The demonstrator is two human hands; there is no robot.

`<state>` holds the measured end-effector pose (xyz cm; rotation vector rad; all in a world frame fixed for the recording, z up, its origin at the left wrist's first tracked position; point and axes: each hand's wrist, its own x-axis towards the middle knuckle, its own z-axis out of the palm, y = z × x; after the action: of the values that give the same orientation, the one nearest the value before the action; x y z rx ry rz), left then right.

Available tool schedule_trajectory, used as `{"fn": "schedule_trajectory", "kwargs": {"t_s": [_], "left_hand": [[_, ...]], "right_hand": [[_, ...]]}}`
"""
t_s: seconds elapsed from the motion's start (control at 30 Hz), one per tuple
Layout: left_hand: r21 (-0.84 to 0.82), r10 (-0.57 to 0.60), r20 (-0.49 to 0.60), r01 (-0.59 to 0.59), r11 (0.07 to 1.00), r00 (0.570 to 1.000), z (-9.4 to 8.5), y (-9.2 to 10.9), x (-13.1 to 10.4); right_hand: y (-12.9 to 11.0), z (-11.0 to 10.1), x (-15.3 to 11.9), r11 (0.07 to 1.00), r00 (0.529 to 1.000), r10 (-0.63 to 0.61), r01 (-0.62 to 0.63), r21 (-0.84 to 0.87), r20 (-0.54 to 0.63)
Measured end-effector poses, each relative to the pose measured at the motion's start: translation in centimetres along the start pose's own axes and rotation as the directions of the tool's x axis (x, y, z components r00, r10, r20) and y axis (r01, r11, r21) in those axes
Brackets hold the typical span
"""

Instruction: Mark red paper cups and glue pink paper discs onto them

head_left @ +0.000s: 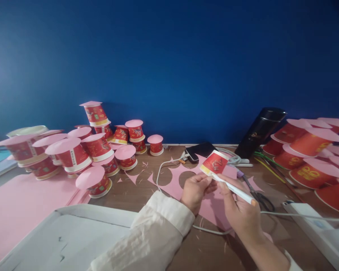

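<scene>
A red paper cup [217,162] with a dragon print and a yellow band is tilted just beyond my fingertips. My left hand [196,191] is closed, its thumb and fingers pinching the cup's near end. A white glue-gun-like or pen-shaped stick [235,189] with an orange end lies in my right hand [241,214], its tip against the cup's near edge. Below both hands lies a pink paper sheet [172,181] with round holes cut in it.
Red cups topped with pink discs [70,154] stand at left; more cups [307,171] stand at right. A black phone [200,150], a black bottle [258,131], white cables, scissors [264,201] and a white power strip [310,216] lie around. A white board [81,237] is at front left.
</scene>
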<state>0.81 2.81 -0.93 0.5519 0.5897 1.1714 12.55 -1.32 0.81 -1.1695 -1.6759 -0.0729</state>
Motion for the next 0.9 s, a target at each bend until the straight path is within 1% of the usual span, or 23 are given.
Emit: {"fn": "schedule_trajectory", "kwargs": {"t_s": [0.07, 0.17, 0.27, 0.4, 0.53, 0.67, 0.8, 0.9], "left_hand": [[0.002, -0.007, -0.006, 0.007, 1.0, 1.0, -0.06, -0.11, 0.03], [-0.001, -0.015, -0.019, 0.015, 1.0, 1.0, -0.11, -0.15, 0.04], [0.009, -0.016, -0.02, 0.016, 1.0, 1.0, -0.12, -0.09, 0.0], [0.022, -0.01, -0.022, 0.011, 1.0, 1.0, -0.14, -0.07, -0.02], [0.035, -0.011, -0.022, 0.012, 0.999, 1.0, -0.2, -0.14, 0.03], [0.034, -0.021, -0.05, 0.023, 0.999, 0.999, -0.16, -0.11, 0.06], [0.033, -0.031, -0.056, 0.033, 0.999, 0.998, -0.05, 0.01, 0.03], [0.048, -0.028, -0.066, 0.031, 0.998, 0.997, -0.07, -0.02, 0.06]], "right_hand": [[-0.06, -0.04, 0.07, 1.0, 1.0, -0.015, 0.015, -0.011, -0.006], [-0.07, -0.21, 0.14, 0.999, 0.999, -0.03, 0.031, -0.01, 0.03], [-0.01, -0.34, 0.13, 0.999, 1.0, -0.029, 0.029, -0.046, -0.012], [0.16, -0.35, 0.05, 0.998, 0.999, -0.031, 0.032, -0.045, 0.021], [0.34, -0.22, 0.01, 0.997, 0.999, -0.024, 0.022, -0.071, -0.022], [0.44, -0.08, 0.05, 0.998, 1.0, -0.017, 0.018, -0.063, 0.017], [0.44, -0.02, 0.05, 0.996, 0.999, 0.01, -0.013, -0.088, -0.038], [0.39, -0.02, 0.03, 0.997, 1.0, 0.014, -0.013, -0.072, 0.013]]}}
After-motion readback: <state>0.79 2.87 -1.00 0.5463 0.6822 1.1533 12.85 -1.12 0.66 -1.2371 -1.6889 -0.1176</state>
